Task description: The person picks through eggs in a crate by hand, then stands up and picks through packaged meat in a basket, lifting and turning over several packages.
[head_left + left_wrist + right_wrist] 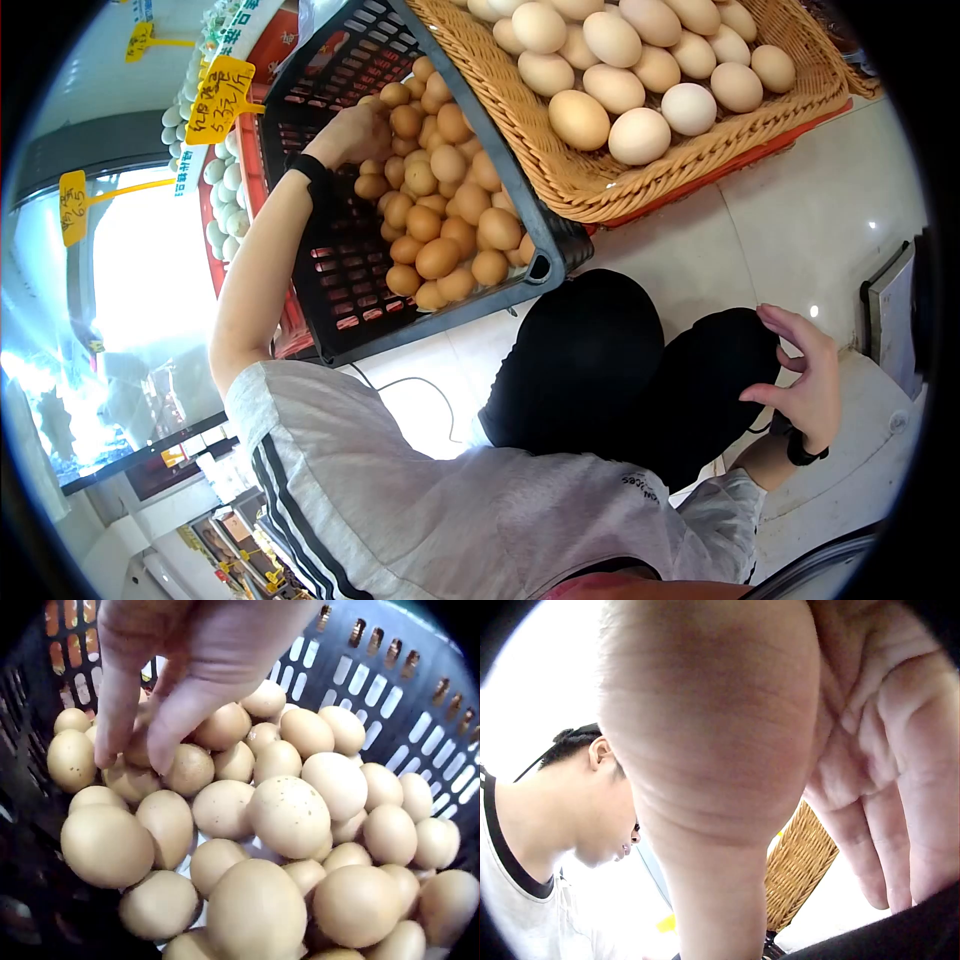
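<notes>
My left hand (355, 135) reaches into a black plastic crate (345, 290) heaped with brown eggs (437, 258). Seen from the left wrist, thumb and fingers of that hand (199, 656) pinch a brown egg (137, 750) at the far side of the pile; the hand hides much of it. Several speckled and plain eggs (289, 816) lie around and below the fingertips. My right hand (812, 385) rests by the knee in black trousers (715, 385), holding nothing, its fingers loosely bent and thumb apart. In the right wrist view its palm (877, 742) fills the upper right.
A wicker basket (590, 205) of paler eggs stands beside the crate, over a red edge. Left of the crate are pale eggs (228, 195) in a red container and yellow price tags (220, 100). A cable (430, 385) lies on the tiled floor (700, 220).
</notes>
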Action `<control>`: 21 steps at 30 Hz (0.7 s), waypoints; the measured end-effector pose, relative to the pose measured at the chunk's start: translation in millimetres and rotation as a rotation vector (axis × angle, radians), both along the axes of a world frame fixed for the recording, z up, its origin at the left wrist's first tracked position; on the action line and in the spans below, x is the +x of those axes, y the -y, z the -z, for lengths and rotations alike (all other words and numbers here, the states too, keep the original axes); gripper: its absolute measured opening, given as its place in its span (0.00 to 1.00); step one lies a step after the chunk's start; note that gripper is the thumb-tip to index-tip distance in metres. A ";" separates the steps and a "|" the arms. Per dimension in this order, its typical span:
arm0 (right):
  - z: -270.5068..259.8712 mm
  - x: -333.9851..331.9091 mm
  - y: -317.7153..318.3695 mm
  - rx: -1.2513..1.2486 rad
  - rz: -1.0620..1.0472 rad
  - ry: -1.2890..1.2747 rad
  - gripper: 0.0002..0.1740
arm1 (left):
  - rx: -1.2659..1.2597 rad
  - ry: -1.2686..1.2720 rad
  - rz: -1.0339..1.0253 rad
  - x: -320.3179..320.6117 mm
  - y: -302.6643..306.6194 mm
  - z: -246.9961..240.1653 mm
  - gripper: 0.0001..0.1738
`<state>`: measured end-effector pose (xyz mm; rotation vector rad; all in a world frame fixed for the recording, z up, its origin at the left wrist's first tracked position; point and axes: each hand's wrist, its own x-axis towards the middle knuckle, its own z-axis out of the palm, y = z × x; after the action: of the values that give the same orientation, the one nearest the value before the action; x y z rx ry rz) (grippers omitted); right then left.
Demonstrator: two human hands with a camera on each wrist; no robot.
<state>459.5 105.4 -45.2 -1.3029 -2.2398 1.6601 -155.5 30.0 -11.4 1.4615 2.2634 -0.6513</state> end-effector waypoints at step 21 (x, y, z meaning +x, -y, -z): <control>-1.3 -2.4 2.2 -0.020 -0.012 -0.002 0.59 | 0.049 -0.095 0.016 -14.0 5.1 15.7 0.38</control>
<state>457.1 103.1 -43.8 -1.2944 -2.2405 1.6916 -169.5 24.9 -27.1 1.5025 2.3572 -0.6880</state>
